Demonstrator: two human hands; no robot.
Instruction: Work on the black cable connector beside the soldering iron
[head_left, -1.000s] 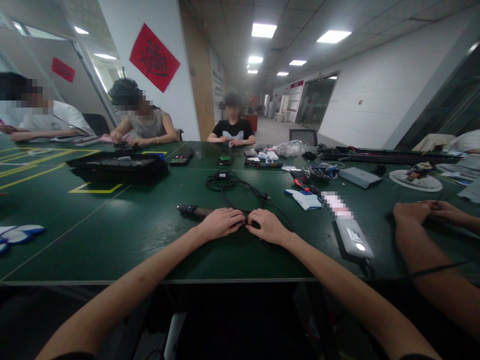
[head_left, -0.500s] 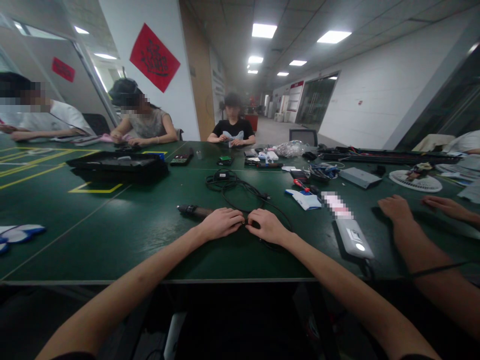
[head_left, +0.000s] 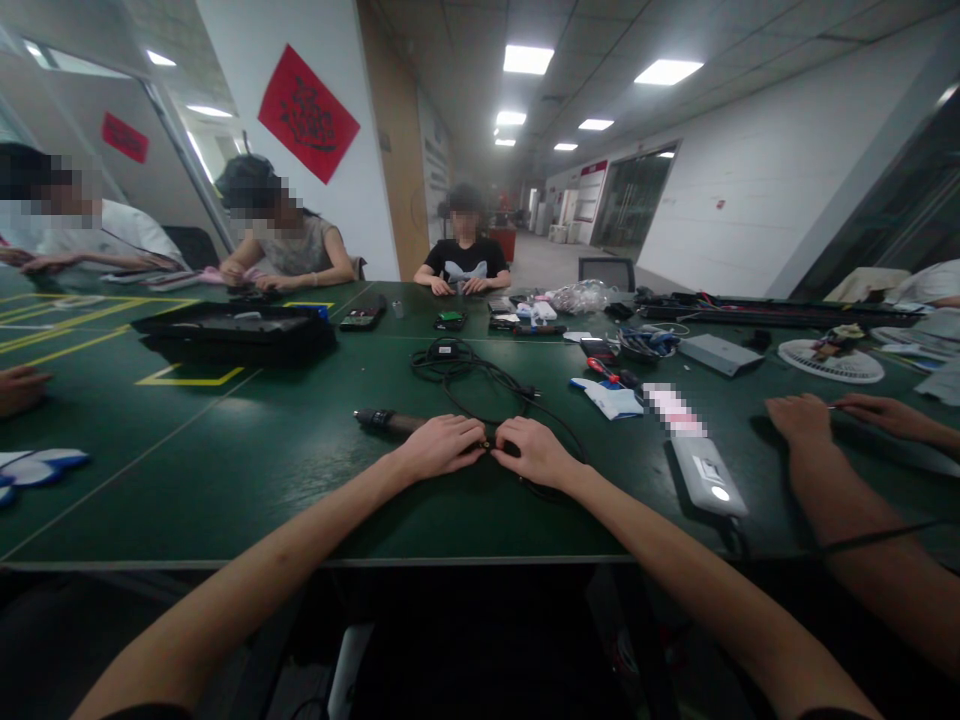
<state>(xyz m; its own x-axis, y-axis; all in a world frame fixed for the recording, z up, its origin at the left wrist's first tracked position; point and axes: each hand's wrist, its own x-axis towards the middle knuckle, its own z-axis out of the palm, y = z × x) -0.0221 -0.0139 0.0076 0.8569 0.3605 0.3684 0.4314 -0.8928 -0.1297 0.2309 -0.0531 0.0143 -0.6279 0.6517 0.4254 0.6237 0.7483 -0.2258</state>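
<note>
My left hand (head_left: 442, 444) is closed over the rear end of a dark electric screwdriver (head_left: 386, 421), which lies on the green table (head_left: 247, 480) with its tip to the left. Close beside it, my right hand (head_left: 534, 450) pinches the end of a black cable (head_left: 574, 438). A small dark connector with a brassy spot shows between the fingertips of both hands; whether the two parts touch cannot be made out. Behind my hands the cable lies in loose loops, with a label and a plug (head_left: 531, 392) on it.
A white-and-blue glove (head_left: 611, 398), a red-handled tool (head_left: 602, 370) and a grey-white power device (head_left: 707, 475) lie to the right. A co-worker's hands (head_left: 801, 418) work at the far right. A black tray (head_left: 236, 325) stands back left. Other people sit across the table.
My hands have hardly moved; the connector's brassy end shows a little more. A person's hand has appeared at the left edge. The person opposite has lowered their hands.
</note>
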